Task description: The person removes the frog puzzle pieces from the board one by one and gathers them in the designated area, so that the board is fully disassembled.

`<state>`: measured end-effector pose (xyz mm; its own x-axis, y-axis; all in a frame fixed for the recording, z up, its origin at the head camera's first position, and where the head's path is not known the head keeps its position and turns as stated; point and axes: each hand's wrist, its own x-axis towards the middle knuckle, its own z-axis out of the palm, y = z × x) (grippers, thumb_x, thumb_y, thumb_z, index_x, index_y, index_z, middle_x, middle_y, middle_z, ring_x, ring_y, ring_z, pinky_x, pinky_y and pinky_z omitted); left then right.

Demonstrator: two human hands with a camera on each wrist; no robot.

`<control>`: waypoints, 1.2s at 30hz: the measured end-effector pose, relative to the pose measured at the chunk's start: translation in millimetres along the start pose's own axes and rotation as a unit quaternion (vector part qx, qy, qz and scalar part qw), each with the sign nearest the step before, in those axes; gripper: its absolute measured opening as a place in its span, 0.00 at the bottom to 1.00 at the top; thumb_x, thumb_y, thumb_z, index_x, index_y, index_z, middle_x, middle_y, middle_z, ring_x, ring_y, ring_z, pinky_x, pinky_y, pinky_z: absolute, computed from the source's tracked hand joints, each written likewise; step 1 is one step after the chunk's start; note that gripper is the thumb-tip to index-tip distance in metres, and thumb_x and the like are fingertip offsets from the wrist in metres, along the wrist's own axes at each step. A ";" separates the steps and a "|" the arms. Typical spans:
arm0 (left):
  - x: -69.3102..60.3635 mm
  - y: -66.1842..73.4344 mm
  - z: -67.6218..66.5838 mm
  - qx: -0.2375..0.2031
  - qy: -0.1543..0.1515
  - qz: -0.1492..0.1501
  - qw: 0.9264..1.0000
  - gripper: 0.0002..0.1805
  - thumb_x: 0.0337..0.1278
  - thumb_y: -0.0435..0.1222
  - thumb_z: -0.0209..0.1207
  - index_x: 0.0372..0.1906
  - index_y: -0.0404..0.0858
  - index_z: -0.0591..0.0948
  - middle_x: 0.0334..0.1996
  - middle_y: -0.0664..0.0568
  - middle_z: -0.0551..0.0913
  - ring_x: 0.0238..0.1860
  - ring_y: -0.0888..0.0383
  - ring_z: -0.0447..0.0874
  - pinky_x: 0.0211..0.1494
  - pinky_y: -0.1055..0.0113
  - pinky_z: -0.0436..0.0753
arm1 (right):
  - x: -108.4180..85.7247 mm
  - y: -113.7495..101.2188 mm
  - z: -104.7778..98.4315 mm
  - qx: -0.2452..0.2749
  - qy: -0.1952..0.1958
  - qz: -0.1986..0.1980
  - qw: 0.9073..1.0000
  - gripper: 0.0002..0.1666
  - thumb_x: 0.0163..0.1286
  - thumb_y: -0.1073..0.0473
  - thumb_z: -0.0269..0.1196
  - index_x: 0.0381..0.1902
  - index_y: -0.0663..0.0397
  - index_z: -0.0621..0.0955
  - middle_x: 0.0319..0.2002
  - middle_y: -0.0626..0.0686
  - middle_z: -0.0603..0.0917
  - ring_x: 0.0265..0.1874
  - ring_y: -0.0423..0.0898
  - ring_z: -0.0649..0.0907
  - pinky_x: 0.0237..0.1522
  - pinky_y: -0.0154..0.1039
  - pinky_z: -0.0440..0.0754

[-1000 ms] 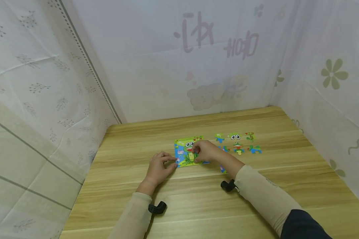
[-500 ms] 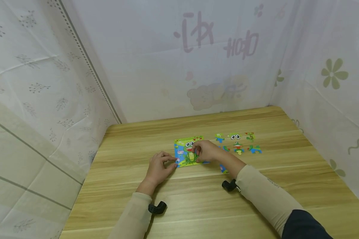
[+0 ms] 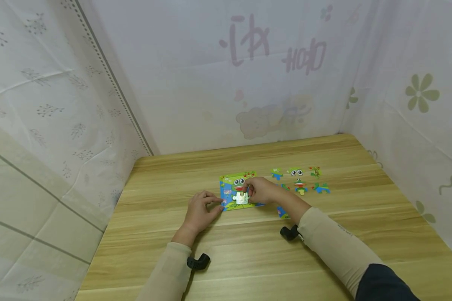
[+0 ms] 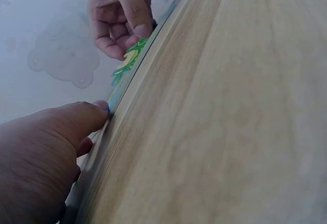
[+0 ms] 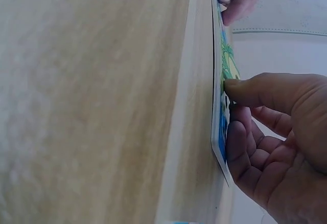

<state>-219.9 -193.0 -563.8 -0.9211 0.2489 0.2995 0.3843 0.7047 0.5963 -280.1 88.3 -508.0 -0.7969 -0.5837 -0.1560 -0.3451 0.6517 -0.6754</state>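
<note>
A frog jigsaw board (image 3: 228, 184) lies on the table. My left hand (image 3: 200, 212) holds its near left corner, thumb and forefinger at the edge. In my right hand (image 3: 263, 190), thumb and fingers pinch a puzzle piece (image 3: 242, 199) over the frog's belly. The piece catches the light and shines in the head view. From the left wrist, its green and yellow face (image 4: 132, 58) shows tilted up below the right fingertips. The right wrist view shows the board's edge (image 5: 215, 117) beside the right thumb. The right hand hides part of the board's right side.
Several loose pieces lie right of the board, among them one with eyes (image 3: 296, 172), one with a mouth (image 3: 300, 187) and a blue-green one (image 3: 321, 188). Another piece (image 3: 283, 212) is partly behind the right forearm. Printed cloth (image 3: 196, 83) hangs around the wooden table (image 3: 241, 259).
The puzzle piece in my right hand now tilts and flashes bright with reflected light. My right hand has shifted very slightly to the right; the left hand stays at the board's edge.
</note>
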 end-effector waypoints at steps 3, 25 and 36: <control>0.1 0.2 0.2 0.002 0.000 0.000 1.000 0.09 0.61 0.44 0.75 0.46 0.51 0.93 0.47 0.61 0.83 0.42 0.58 0.71 0.53 0.56 0.68 | 1.0 1.7 1.1 -0.008 0.000 -0.002 1.000 0.17 0.68 0.66 0.73 0.52 0.54 0.83 0.32 0.47 0.80 0.33 0.43 0.80 0.38 0.36 0.82; 0.5 -1.2 0.6 0.000 0.000 0.001 1.000 0.09 0.61 0.43 0.75 0.46 0.51 0.92 0.47 0.61 0.83 0.45 0.58 0.73 0.55 0.54 0.68 | -4.5 2.5 0.3 0.004 0.013 -0.008 1.000 0.16 0.70 0.70 0.65 0.54 0.56 0.84 0.34 0.47 0.81 0.33 0.43 0.79 0.36 0.35 0.81; 0.5 -0.7 0.7 0.002 -0.005 -0.003 1.000 0.09 0.61 0.44 0.75 0.46 0.51 0.92 0.47 0.61 0.83 0.45 0.59 0.73 0.54 0.56 0.69 | -25.4 22.7 -9.8 0.047 0.033 -0.008 0.998 0.09 0.70 0.68 0.66 0.46 0.54 0.83 0.35 0.50 0.81 0.34 0.45 0.79 0.36 0.36 0.82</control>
<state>-220.7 -192.9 -564.6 -0.9238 0.2508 0.2893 0.3787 0.7095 0.5943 -272.6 122.7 -512.3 -0.8239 -0.5580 -0.0992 -0.3124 0.5932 -0.7420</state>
